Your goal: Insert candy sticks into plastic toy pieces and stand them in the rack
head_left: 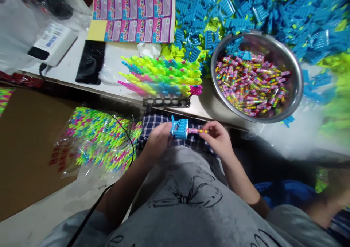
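Note:
Above my lap, my left hand (158,139) is closed on a blue plastic toy piece (181,128) with a ribbed side. My right hand (218,137) pinches the outer end of a small candy tube (194,130) with a pink label and yellow candies. The tube's other end is at the right edge of the blue piece; how deep it goes in is hidden. Nearby on the table, a steel bowl (298,90) holds many similar tubes. A black rack (166,102) at the table's edge carries rows of colourful plastic sticks (164,75).
Blue toy pieces (257,6) are heaped behind the bowl. Sticker sheets (133,14), a black phone (90,62) and a white device (53,43) lie on the table. A bag of colourful pieces (101,137) and a cardboard box (32,148) stand left. Another person's arm (325,199) shows at right.

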Demonstrator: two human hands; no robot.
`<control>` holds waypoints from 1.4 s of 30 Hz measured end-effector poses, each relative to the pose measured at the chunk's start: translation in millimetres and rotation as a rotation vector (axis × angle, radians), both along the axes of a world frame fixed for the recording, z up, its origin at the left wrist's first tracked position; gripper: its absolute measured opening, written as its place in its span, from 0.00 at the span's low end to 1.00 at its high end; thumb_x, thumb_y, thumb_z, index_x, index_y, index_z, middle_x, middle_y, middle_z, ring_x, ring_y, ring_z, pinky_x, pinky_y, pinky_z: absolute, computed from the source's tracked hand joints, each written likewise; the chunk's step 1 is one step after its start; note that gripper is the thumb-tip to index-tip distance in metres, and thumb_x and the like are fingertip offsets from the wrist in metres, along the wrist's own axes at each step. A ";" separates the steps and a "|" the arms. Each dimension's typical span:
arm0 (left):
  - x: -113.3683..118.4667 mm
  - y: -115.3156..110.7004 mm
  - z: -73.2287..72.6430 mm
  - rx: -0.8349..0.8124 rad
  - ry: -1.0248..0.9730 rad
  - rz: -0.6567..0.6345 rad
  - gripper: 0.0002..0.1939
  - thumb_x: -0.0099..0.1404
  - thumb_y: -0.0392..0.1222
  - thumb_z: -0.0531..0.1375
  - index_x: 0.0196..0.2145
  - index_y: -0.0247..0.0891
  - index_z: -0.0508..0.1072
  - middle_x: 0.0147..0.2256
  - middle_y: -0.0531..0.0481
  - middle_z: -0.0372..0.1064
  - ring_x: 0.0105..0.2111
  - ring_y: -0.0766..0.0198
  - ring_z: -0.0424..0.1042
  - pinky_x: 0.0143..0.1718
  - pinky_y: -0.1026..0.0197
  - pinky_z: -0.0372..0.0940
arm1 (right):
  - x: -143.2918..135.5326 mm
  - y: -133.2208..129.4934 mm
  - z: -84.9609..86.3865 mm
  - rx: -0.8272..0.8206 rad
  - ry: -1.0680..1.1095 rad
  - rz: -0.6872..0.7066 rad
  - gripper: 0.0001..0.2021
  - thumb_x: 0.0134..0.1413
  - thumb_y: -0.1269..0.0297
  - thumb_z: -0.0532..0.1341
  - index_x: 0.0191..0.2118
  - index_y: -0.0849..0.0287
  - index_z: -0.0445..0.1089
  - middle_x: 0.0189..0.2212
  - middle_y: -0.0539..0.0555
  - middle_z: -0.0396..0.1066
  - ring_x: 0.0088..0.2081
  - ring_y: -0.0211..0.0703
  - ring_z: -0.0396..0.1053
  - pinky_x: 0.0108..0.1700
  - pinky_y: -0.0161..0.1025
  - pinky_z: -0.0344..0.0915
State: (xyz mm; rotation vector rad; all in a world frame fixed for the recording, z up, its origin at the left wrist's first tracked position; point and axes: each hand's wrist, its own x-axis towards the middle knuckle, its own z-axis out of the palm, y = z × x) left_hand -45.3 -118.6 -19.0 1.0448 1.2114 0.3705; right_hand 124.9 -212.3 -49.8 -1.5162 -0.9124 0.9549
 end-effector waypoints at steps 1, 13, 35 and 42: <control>-0.8 1.2 -1.4 0.025 0.026 0.003 0.17 0.61 0.47 0.51 0.18 0.37 0.60 0.11 0.59 0.54 0.11 0.73 0.52 0.14 0.68 0.48 | 4.2 1.0 1.3 -0.006 -0.144 0.089 0.08 0.46 0.61 0.64 0.33 0.54 0.66 0.29 0.49 0.68 0.32 0.40 0.65 0.36 0.36 0.62; -43.9 17.7 -45.2 0.823 0.002 -0.130 0.19 0.65 0.47 0.43 0.39 0.34 0.68 0.26 0.50 0.68 0.26 0.67 0.67 0.30 0.63 0.63 | 6.3 27.1 -43.2 0.039 -0.240 0.099 0.10 0.51 0.57 0.60 0.36 0.58 0.70 0.31 0.53 0.71 0.33 0.43 0.69 0.37 0.40 0.65; -52.9 17.6 -147.1 1.218 0.217 -0.475 0.11 0.58 0.33 0.50 0.28 0.38 0.73 0.27 0.50 0.73 0.29 0.64 0.71 0.34 0.61 0.63 | 4.7 79.6 -64.8 0.173 -0.889 0.013 0.10 0.49 0.74 0.54 0.38 0.59 0.68 0.37 0.58 0.68 0.39 0.49 0.62 0.43 0.48 0.61; -54.2 16.2 -140.4 1.179 0.220 -0.503 0.11 0.60 0.35 0.50 0.29 0.38 0.72 0.27 0.51 0.73 0.29 0.65 0.70 0.34 0.61 0.63 | 0.2 84.2 -57.9 0.104 -0.901 0.057 0.09 0.50 0.74 0.52 0.35 0.62 0.68 0.35 0.59 0.66 0.38 0.51 0.58 0.41 0.47 0.59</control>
